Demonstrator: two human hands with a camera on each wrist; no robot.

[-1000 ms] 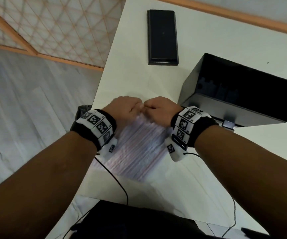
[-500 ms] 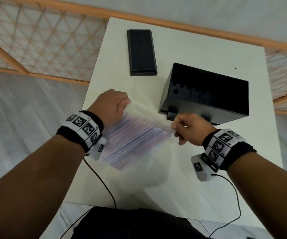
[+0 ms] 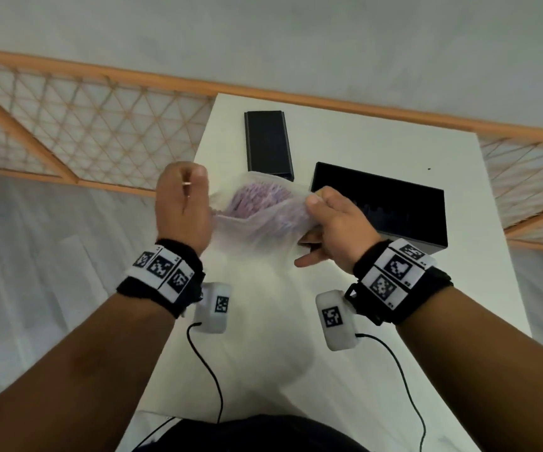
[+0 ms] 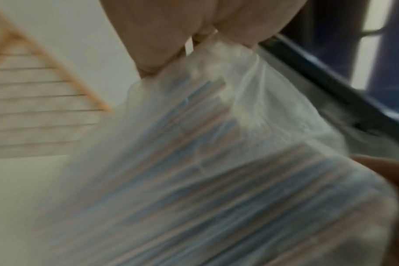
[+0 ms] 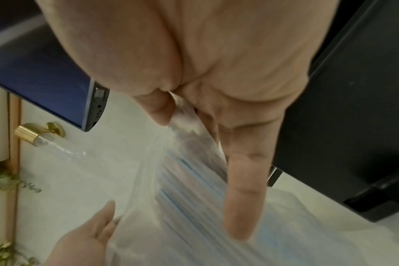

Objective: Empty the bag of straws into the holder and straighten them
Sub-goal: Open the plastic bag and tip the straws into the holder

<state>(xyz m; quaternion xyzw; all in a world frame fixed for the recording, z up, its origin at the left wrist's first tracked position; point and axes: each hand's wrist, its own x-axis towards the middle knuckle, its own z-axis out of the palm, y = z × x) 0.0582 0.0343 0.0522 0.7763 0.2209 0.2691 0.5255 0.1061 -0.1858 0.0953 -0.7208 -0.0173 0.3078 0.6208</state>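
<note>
The two hands are no longer pressed together over the flat bag: the left hand (image 3: pixel 182 203) and the right hand (image 3: pixel 332 223) are now standing apart, and each one is pinching one side of the bag (image 3: pixel 263 220) mouth, so the mouth is gaping open. The bag is now hanging above the table (image 3: pixel 263 337), in front of the black holder (image 3: pixel 394 210), and the ends of the straws (image 3: pixel 257 197) are showing inside it. The right little finger is sticking out loose. I am judging that the opening step is done, and the tipping into the holder is coming next.
</note>
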